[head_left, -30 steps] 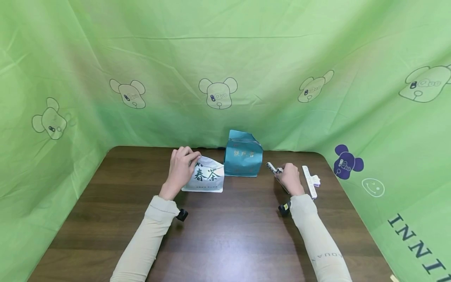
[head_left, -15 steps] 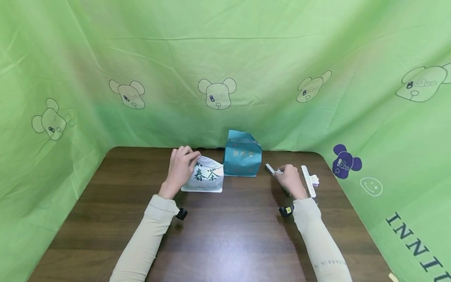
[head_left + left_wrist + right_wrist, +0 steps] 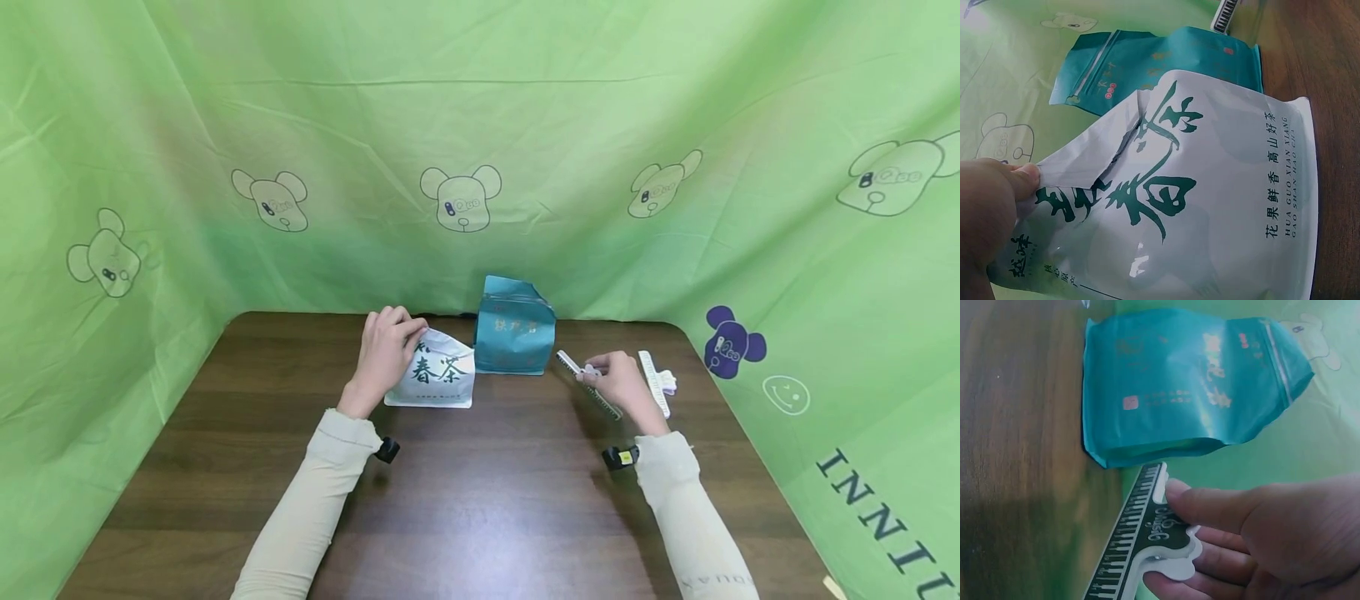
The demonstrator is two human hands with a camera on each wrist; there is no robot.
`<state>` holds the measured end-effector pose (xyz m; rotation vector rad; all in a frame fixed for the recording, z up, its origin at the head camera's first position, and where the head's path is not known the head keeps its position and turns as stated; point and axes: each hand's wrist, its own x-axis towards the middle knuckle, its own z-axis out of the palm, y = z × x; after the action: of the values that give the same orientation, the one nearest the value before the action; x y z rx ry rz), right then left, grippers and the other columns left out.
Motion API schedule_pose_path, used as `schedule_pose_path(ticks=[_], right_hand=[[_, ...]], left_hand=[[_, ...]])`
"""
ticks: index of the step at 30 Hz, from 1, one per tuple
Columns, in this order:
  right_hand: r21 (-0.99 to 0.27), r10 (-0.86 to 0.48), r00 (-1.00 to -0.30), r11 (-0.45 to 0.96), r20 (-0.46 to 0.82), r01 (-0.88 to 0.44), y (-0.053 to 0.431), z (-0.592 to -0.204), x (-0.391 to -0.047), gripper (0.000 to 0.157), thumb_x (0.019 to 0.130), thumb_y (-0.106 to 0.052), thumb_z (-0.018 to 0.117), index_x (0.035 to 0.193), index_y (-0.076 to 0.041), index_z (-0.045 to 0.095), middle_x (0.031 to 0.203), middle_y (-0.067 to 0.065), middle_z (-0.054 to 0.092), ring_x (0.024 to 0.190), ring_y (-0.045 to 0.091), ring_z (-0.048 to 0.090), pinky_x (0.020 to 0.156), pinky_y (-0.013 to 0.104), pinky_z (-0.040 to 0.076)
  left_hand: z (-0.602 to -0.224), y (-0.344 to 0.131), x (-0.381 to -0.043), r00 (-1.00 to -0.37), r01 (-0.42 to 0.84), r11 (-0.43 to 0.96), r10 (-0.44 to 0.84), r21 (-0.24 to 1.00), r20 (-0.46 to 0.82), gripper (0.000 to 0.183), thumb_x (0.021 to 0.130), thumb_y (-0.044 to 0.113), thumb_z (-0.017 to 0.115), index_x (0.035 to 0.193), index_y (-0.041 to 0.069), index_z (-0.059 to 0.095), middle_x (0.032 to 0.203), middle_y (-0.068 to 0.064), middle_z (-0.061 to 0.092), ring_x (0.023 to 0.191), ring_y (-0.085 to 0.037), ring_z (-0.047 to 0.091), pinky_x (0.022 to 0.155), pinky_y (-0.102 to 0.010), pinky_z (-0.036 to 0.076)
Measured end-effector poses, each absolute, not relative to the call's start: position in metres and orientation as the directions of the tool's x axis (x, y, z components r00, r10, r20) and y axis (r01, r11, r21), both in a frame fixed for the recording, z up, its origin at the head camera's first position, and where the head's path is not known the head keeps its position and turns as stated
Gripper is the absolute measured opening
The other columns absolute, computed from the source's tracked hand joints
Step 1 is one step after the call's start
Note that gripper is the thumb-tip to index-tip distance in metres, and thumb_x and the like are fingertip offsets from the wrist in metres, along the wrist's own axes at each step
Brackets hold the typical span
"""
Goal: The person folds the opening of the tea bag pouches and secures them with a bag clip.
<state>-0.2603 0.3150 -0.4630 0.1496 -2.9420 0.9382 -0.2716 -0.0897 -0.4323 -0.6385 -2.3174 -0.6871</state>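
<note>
My left hand [image 3: 386, 350] pinches the folded-over top of a white tea bag [image 3: 1222, 169] with green lettering, which stands on the table. In the right wrist view, my right hand [image 3: 1260, 531] holds a long bag clip [image 3: 1160, 528], black and white with a piano-key pattern, thumb on one side and fingers under its handle. In the head view this clip slants between the teal tea bag [image 3: 515, 333] and a second, white clip [image 3: 654, 385], which lies right of my right hand. The teal bag stands upright just right of the white one.
The brown wooden table [image 3: 465, 500] ends at the back against a green curtain [image 3: 360, 117] printed with bear heads. The same cloth hangs along both sides. A small pale object [image 3: 834, 587] shows at the lower right edge.
My right hand has drawn slightly back and turned, bringing the piano-key clip up a little and into fuller view. My left hand keeps its pinch on the white tea bag.
</note>
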Motion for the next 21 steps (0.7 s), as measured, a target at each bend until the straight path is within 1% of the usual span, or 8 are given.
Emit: schedule_pose_path(ticks=[2,7,12,15,19,21], right_hand=[[-0.58,-0.097,-0.993,0.806,0.069,-0.119,0.314,-0.461,-0.258,0.035,0.091,-0.016,0.075,0.113,0.011,0.071,0.104,0.027,0.074,0.101,0.042,0.072,0.087,0.053,0.055],[-0.589,-0.142,-0.988,0.794,0.058,-0.149,0.312,-0.456,-0.254,0.037,0.091,-0.018,0.075,0.117,0.009,0.071,0.102,0.024,0.075,0.097,0.037,0.074,0.084,0.049,0.057],[-0.615,-0.196,-0.978,0.764,0.068,-0.196,0.309,-0.453,-0.252,0.035,0.09,-0.016,0.077,0.116,0.007,0.072,0.099,0.021,0.076,0.092,0.031,0.076,0.076,0.038,0.057],[-0.64,-0.229,-0.97,0.734,0.083,-0.228,0.305,-0.451,-0.252,0.033,0.09,-0.015,0.077,0.116,0.005,0.073,0.098,0.019,0.077,0.088,0.025,0.075,0.072,0.031,0.056],[-0.675,-0.287,-0.953,0.684,0.099,-0.277,0.296,-0.448,-0.253,0.031,0.09,-0.013,0.077,0.116,0.004,0.074,0.097,0.017,0.077,0.082,0.017,0.073,0.067,0.026,0.055],[-0.691,-0.317,-0.943,0.66,0.1,-0.295,0.291,-0.446,-0.253,0.03,0.09,-0.012,0.077,0.116,0.004,0.074,0.097,0.016,0.077,0.08,0.015,0.072,0.066,0.025,0.054]], left_hand=[[-0.433,-0.09,-0.272,-0.683,0.591,0.746,0.26,0.307,0.682,0.011,0.094,0.012,0.073,0.099,0.009,0.081,0.082,-0.002,0.06,0.075,-0.023,0.049,0.071,-0.036,0.033],[-0.433,-0.09,-0.271,-0.679,0.591,0.746,0.253,0.307,0.689,0.011,0.094,0.012,0.073,0.1,0.009,0.081,0.082,-0.002,0.06,0.075,-0.023,0.049,0.071,-0.037,0.033],[-0.433,-0.09,-0.272,-0.679,0.591,0.744,0.249,0.313,0.69,0.011,0.094,0.012,0.072,0.101,0.009,0.081,0.082,-0.002,0.059,0.076,-0.023,0.049,0.072,-0.037,0.033],[-0.434,-0.09,-0.272,-0.684,0.587,0.745,0.248,0.316,0.686,0.012,0.094,0.012,0.072,0.101,0.009,0.081,0.082,-0.002,0.059,0.076,-0.022,0.049,0.072,-0.037,0.033],[-0.435,-0.09,-0.272,-0.687,0.584,0.747,0.248,0.317,0.683,0.012,0.094,0.012,0.072,0.101,0.009,0.081,0.082,-0.002,0.059,0.076,-0.022,0.048,0.072,-0.036,0.033],[-0.434,-0.09,-0.272,-0.687,0.585,0.747,0.248,0.317,0.683,0.012,0.095,0.013,0.072,0.102,0.009,0.081,0.082,-0.002,0.058,0.076,-0.022,0.048,0.072,-0.036,0.033]])
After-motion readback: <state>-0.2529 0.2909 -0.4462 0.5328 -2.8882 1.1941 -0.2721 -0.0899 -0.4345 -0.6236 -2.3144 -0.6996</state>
